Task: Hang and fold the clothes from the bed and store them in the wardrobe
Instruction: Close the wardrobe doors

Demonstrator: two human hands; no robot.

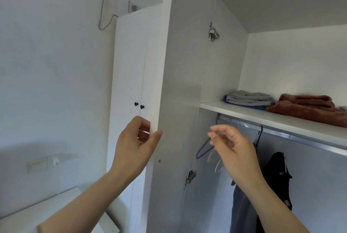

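The white wardrobe door (180, 75) stands open, edge toward me. My left hand (136, 144) grips its front edge, thumb on the inner face and fingers behind. My right hand (233, 147) hovers inside the wardrobe with fingers apart, holding nothing, in front of a purple hanger (201, 150) and white hangers (216, 161) on the metal rail (293, 136). A black garment (279, 174) and a grey garment (242, 212) hang from the rail. On the shelf (244, 113) lie folded grey and blue clothes (247, 98) and a rust-brown folded cloth (308, 104).
A second narrow white cupboard (129, 63) with two black knobs stands left of the door. Below left is a white surface (37, 212). A wall switch and socket (45, 162) and a grey cable (105, 7) are on the left wall.
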